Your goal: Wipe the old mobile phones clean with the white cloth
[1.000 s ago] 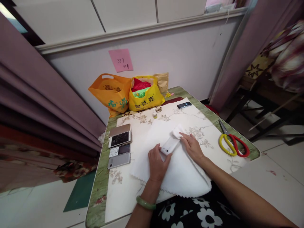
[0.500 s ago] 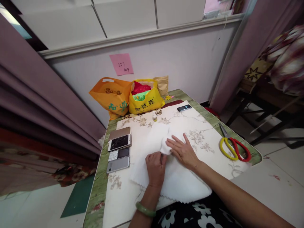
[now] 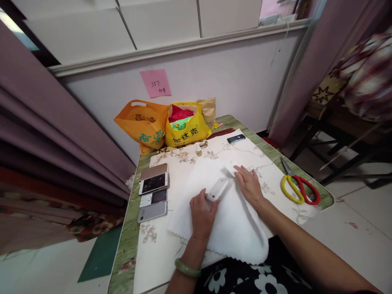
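Phone (image 3: 219,188), near end in left hand (image 3: 202,213)

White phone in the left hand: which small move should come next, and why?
Perhaps the right hand should draw the white cloth over the white phone: the left hand holds its near end, while its far part is uncovered above the cloth.

Green table (image 3: 128,245) under flowered mat (image 3: 153,261), four phones (image 3: 154,183) left, scissors (image 3: 293,177) right, two bags (image 3: 187,134) far left, white cloth (image 3: 235,228) near middle
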Demonstrator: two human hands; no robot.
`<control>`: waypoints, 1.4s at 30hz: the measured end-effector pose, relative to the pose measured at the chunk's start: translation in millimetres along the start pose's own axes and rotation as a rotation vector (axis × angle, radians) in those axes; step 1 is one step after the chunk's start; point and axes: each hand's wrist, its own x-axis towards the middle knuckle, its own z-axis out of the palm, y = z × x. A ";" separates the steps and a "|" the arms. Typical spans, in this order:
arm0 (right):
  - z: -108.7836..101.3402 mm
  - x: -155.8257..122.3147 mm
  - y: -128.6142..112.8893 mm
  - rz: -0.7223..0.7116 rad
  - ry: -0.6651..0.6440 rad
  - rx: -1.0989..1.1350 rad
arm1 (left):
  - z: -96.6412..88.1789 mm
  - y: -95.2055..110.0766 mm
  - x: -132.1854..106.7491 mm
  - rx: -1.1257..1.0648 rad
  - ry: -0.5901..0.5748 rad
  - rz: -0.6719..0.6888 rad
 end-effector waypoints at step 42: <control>17.3 -17.4 -34.4 -0.066 -0.102 0.200 | -5.9 2.3 -0.5 -0.399 0.022 -0.222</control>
